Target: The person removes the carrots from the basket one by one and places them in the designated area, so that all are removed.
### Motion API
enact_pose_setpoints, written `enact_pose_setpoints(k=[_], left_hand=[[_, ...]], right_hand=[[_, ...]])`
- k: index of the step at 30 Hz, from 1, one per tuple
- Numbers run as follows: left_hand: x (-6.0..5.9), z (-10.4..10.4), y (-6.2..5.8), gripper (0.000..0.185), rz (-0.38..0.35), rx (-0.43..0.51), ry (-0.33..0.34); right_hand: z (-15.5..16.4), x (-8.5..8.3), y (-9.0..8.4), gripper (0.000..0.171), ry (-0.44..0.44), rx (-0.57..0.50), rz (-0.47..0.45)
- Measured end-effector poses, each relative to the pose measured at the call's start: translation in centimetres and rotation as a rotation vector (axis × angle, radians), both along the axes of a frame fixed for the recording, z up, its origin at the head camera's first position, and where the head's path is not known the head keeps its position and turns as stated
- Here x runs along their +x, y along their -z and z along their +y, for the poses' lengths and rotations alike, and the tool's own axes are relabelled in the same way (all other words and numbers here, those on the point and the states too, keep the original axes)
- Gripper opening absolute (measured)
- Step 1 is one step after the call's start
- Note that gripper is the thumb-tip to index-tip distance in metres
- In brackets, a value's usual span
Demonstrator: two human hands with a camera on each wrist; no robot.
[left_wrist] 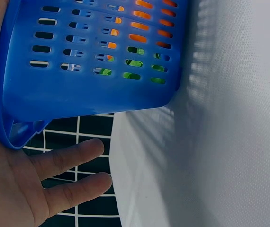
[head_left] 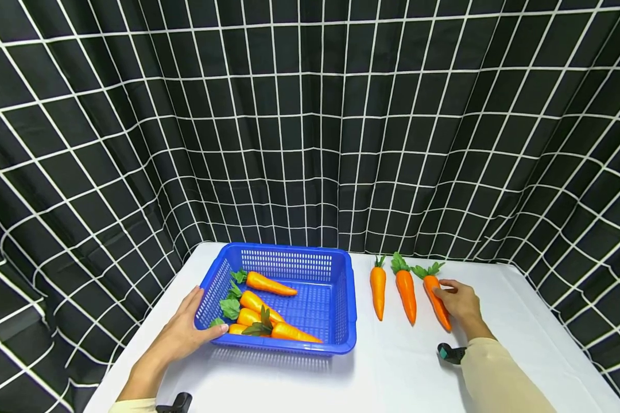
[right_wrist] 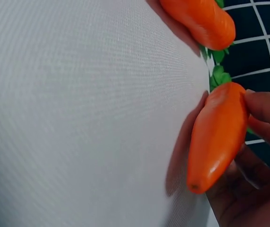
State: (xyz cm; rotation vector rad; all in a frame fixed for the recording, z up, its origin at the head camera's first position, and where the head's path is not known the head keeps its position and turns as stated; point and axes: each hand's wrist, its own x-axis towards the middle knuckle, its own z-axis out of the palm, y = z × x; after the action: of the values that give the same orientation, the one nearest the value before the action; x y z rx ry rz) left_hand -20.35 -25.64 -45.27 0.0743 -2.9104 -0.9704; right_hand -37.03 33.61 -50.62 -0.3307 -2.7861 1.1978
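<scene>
Right hand [head_left: 460, 301] pinches the rightmost carrot [right_wrist: 219, 137], which is glossy, reddish orange and tapered to a blunt tip, with green leaves [head_left: 427, 269] on top. It is on the white bench [head_left: 392, 367]; left hand [head_left: 183, 330], fingers spread, touches the blue basket [head_left: 344, 312].

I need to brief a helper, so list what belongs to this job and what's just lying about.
In the job, apparently: basket, touched by left hand; carrots inside; loose carrot, pinched by right hand; two other loose carrots.
Background: white table, checked curtain.
</scene>
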Motion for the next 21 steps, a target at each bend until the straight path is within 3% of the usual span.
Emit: enact_pose_setpoints(k=[10,21], left_hand=[[0.14,0.05,-0.07,0.110,0.005,0.008,-0.001],[0.07,0.04,-0.11,0.110,0.014,0.007,0.001]], right_hand=[[0.00,-0.35,0.46,0.041,0.066,0.025,0.006],[0.12,-0.42,0.19,0.050,0.094,0.012,-0.030]])
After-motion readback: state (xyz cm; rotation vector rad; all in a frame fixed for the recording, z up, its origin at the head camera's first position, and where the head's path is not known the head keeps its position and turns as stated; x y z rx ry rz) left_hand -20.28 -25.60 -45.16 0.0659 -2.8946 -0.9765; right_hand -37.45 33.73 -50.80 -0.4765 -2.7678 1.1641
